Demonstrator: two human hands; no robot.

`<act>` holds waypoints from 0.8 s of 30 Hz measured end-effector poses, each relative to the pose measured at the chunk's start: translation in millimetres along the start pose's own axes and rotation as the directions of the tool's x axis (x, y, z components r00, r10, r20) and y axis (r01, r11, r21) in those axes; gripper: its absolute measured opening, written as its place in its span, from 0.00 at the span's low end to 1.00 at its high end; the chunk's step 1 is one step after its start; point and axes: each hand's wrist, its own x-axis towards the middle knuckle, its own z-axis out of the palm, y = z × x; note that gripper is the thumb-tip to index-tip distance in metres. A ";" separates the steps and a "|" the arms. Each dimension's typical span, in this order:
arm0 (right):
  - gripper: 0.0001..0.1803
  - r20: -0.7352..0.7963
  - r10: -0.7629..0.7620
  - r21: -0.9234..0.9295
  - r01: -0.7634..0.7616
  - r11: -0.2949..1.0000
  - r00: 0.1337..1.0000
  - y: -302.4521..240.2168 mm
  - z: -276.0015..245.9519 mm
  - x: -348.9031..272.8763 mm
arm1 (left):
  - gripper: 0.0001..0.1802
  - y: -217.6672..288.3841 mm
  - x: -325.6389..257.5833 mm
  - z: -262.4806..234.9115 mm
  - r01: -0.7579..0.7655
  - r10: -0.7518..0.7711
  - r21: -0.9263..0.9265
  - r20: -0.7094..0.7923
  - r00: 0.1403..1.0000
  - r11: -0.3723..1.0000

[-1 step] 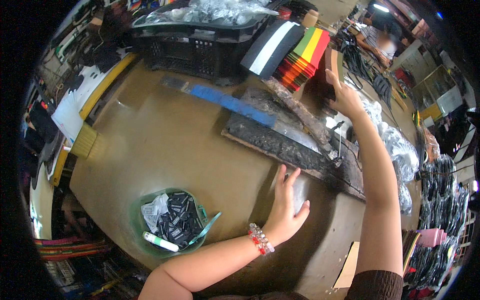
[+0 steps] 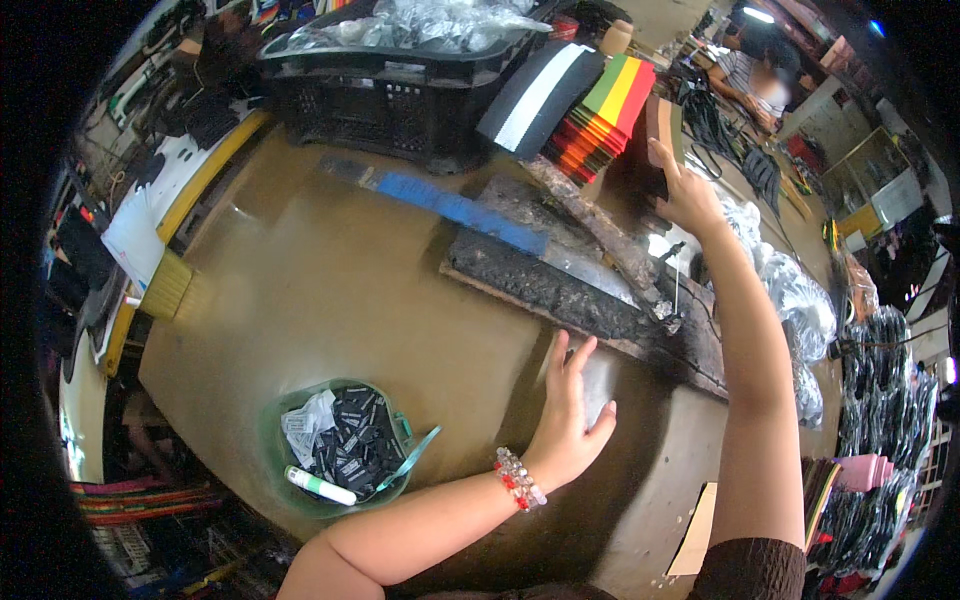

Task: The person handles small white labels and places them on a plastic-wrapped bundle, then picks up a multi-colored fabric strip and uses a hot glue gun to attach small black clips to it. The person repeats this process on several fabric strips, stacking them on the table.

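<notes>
My left hand (image 2: 570,420), with a beaded bracelet (image 2: 520,478) on its wrist, has its fingers apart and holds nothing. It is over the table, close to the near edge of a dark, rough-topped board (image 2: 560,285). My right hand (image 2: 690,200) reaches far forward on the right, index finger stretched out against the edge of a brown, orange and green striped piece (image 2: 664,128). Its thumb is apart; the other fingers are partly hidden. Left of it stand a stack of green, yellow and red striped pieces (image 2: 620,95) and a black-and-white striped stack (image 2: 545,95).
A green tub (image 2: 270,465) of small black labels and a white marker (image 2: 320,486) stands near left. A black crate (image 2: 380,120) with plastic bags is at the back. A blue strip (image 2: 460,212) lies by the board. Clear bags (image 2: 790,300) line the right; another person (image 2: 750,85) sits beyond.
Both hands keep nearly the same pose. The whole view has shifted only very slightly.
</notes>
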 end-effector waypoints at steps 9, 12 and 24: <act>0.47 -0.152 -0.160 -0.082 0.149 0.986 0.975 3.4 3.2 -9.1 | 0.42 2.7 1.7 -1.3 0.015 -0.015 0.002 -0.001 1.000 1.000; 0.33 -0.095 -0.218 -0.130 0.205 0.970 0.971 1.0 7.5 -11.5 | 0.41 6.4 1.8 -4.1 0.011 -0.011 -0.017 0.006 1.000 1.000; 0.27 -0.262 -0.203 -0.324 0.112 0.939 0.943 8.4 14.6 -6.9 | 0.39 6.4 1.8 -3.4 0.009 -0.009 -0.010 0.021 1.000 1.000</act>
